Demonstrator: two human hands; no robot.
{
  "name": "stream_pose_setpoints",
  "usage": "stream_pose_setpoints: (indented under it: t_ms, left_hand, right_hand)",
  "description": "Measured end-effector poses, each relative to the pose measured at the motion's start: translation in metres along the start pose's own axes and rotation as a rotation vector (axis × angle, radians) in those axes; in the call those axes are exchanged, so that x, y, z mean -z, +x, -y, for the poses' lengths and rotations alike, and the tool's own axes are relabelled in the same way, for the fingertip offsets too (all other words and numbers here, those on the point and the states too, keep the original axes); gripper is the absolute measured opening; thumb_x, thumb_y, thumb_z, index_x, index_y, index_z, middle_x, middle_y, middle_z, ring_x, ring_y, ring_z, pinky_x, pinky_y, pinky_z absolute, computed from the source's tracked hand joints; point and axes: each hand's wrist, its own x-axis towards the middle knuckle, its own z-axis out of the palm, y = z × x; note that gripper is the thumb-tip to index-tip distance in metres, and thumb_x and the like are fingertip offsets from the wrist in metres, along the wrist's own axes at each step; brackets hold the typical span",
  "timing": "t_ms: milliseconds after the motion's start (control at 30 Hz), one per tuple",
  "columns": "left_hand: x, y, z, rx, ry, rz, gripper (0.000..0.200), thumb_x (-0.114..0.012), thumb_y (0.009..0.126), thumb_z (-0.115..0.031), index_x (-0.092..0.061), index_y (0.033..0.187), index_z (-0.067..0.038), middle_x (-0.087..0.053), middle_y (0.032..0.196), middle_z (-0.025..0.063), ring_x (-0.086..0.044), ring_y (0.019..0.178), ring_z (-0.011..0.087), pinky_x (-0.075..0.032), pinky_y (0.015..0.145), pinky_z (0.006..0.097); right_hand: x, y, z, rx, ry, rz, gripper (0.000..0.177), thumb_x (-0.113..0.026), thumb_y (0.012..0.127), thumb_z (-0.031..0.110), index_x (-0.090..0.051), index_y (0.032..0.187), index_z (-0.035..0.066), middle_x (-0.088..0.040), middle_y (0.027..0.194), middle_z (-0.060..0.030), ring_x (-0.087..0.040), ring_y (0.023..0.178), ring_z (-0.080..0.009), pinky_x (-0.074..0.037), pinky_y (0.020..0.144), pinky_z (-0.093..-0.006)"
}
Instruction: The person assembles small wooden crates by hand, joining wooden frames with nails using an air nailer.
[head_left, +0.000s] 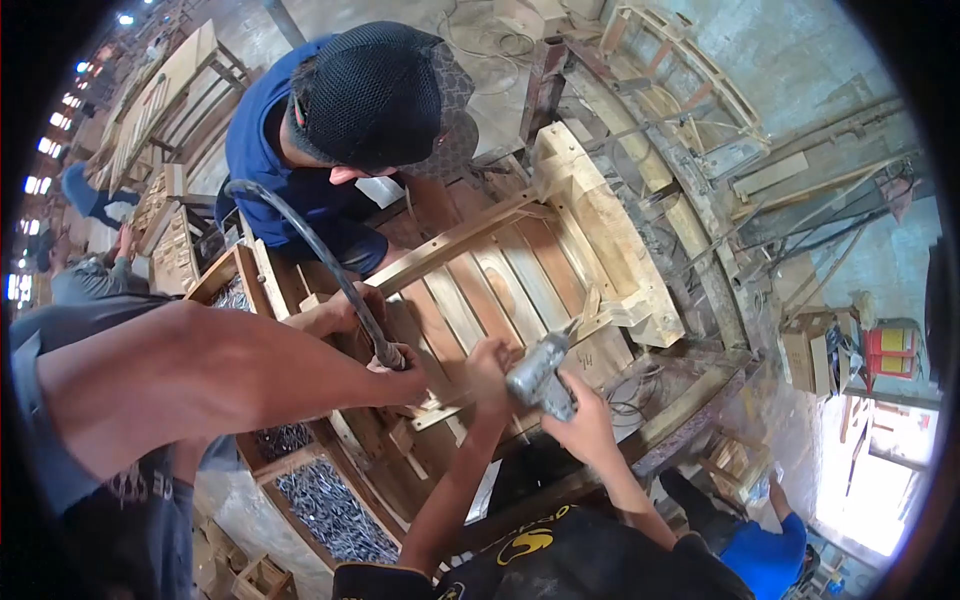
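Observation:
My right hand [585,420] grips the handle of a grey power driver [543,375], its bit pointing up and right at a corner of a slatted wooden frame [480,292]. My left hand [490,368] is beside the driver's rear end, over the frame's near rail; its fingers are blurred and partly hidden. A small wood piece [592,303] stands by the bit. The frame has light and reddish slats and a thick curved end piece [610,225]. At my left, a co-worker's hand [400,380] holds the end of a dark hose [320,250] at the frame.
Opposite, a person in a dark cap [375,95] leans over the frame. Wooden bins of metal screws or nails [335,510] stand at lower left. A metal rack [700,240] borders the right side. The co-worker's long arm [200,380] crosses from the left.

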Motion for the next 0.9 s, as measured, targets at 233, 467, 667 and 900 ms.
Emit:
stream_pose_setpoints:
  t_ms: [233, 467, 667, 900]
  left_hand:
    - [0.030, -0.076, 0.028, -0.183, 0.256, 0.394, 0.025, -0.052, 0.097, -0.018, -0.064, 0.095, 0.004, -0.067, 0.096, 0.0111, -0.064, 0.089, 0.0218, -0.049, 0.084, 0.0351]
    - [-0.039, -0.087, 0.045, 0.315, -0.297, 0.110, 0.027, -0.055, 0.097, -0.019, -0.061, 0.095, 0.008, -0.067, 0.081, 0.0149, -0.064, 0.063, 0.0168, -0.053, 0.058, 0.0247]
    - [-0.094, -0.073, 0.046, 0.262, -0.601, 0.146, 0.025, -0.056, 0.097, -0.024, -0.059, 0.093, 0.001, -0.051, 0.062, 0.0007, -0.042, 0.045, 0.0077, -0.031, 0.041, 0.0200]
    - [-0.128, -0.040, 0.038, 0.339, -0.632, 0.256, 0.025, -0.051, 0.100, -0.027, -0.054, 0.087, -0.006, -0.042, 0.057, -0.0038, -0.035, 0.043, 0.0063, -0.026, 0.039, 0.0197]
  right_hand:
    - [0.070, -0.046, -0.022, 0.070, 0.341, 0.386, 0.079, -0.084, 0.067, 0.014, -0.043, 0.132, -0.004, -0.054, 0.124, -0.0113, -0.051, 0.114, -0.0195, -0.041, 0.099, -0.0337]
    - [0.130, -0.035, -0.057, 0.117, 0.197, 0.677, 0.097, -0.085, 0.067, 0.021, -0.030, 0.145, 0.002, -0.052, 0.132, -0.0133, -0.051, 0.117, -0.0214, -0.044, 0.094, -0.0353]
    - [0.180, 0.015, -0.050, 0.284, 0.162, 0.809, 0.095, -0.087, 0.066, 0.019, -0.034, 0.144, 0.003, -0.053, 0.132, -0.0122, -0.052, 0.119, -0.0231, -0.041, 0.098, -0.0377]
    - [0.240, 0.091, -0.051, -0.177, 0.230, 1.061, 0.074, -0.082, 0.072, 0.016, -0.042, 0.133, 0.004, -0.060, 0.112, -0.0085, -0.057, 0.095, -0.0129, -0.046, 0.078, -0.0294]
